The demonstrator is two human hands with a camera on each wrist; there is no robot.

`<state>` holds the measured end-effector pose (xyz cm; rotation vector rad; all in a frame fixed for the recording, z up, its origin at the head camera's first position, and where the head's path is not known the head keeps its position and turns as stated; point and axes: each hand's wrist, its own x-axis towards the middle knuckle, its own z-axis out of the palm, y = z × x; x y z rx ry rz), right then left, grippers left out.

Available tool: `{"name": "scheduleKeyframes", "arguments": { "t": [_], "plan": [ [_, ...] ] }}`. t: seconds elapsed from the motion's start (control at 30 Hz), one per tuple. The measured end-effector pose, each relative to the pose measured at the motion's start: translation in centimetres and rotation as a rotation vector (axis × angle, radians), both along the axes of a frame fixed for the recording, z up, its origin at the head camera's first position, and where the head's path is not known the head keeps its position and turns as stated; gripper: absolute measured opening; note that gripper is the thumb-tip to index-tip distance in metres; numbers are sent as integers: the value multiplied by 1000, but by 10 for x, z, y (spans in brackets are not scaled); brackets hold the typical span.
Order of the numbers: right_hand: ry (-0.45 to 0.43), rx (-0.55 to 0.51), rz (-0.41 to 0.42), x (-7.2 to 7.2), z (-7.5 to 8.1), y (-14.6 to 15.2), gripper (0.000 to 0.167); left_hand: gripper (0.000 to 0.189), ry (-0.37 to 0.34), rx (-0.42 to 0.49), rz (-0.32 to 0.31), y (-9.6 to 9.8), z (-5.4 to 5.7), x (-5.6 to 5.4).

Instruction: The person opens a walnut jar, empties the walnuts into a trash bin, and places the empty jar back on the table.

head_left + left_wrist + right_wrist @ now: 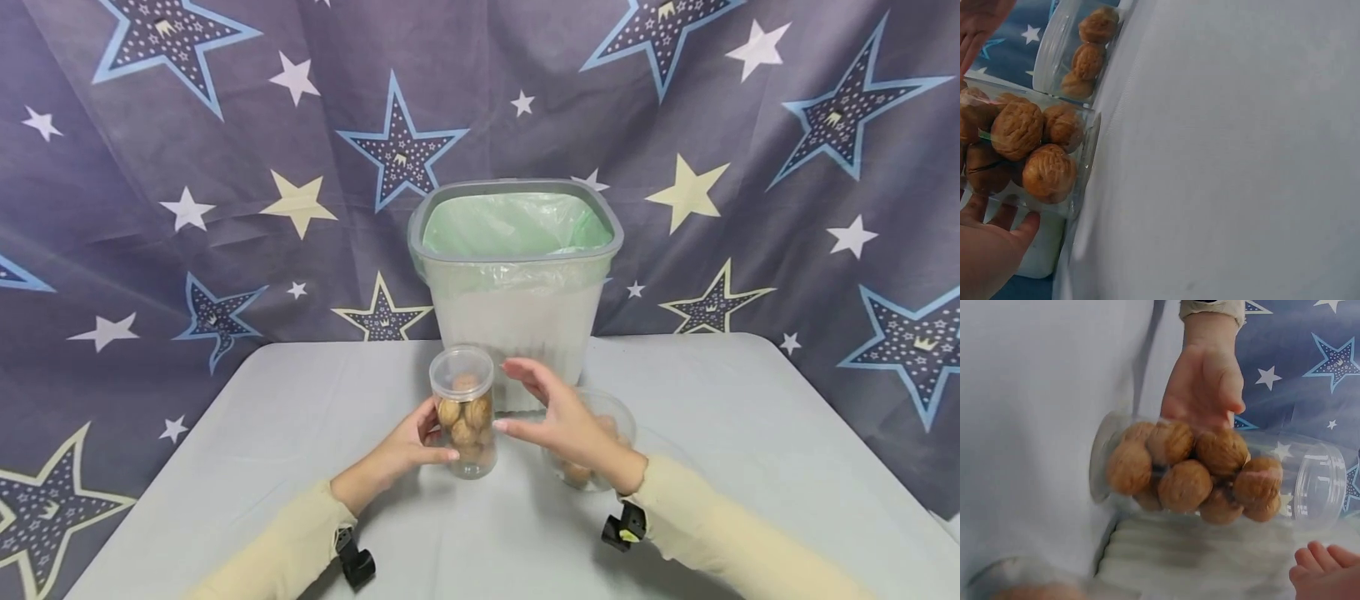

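A clear, lidded jar of walnuts is held upright between two hands above a pale-covered table, its base seemingly rested on the cloth. Its left side is cupped by the left hand, with the thumb laid across the front and the fingers curved round behind. The right hand is raised on the opposite side, fingers and thumb spread wide around nothing; whether the wall is touched by its thumb tip cannot be told. The jar's long axis is kept vertical, and its lid end is placed just left of the right fingertips, while the body is met more closely by the left hand. A second walnut jar is partly hidden behind the right wrist. On the far side, a lined wastebasket is seen.
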<state>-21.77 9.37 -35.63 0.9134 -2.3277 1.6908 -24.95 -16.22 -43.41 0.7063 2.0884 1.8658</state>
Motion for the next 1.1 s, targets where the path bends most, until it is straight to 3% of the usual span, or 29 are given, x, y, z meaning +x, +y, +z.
{"name": "scheduleKeyframes", "arguments": {
  "t": [0.37, 0.67, 1.1],
  "plan": [
    [-67, -20, -43, -11, 11, -27, 77, 96, -64, -40, 8, 8, -3, -1],
    [-75, 10, -68, -19, 17, -43, 79, 80, -132, -114, 37, 15, -11, -4],
    [-44, -30, -159, -22, 8, -60, 82, 76, -49, -96, 53, 18, -12, -6]
  ]
}}
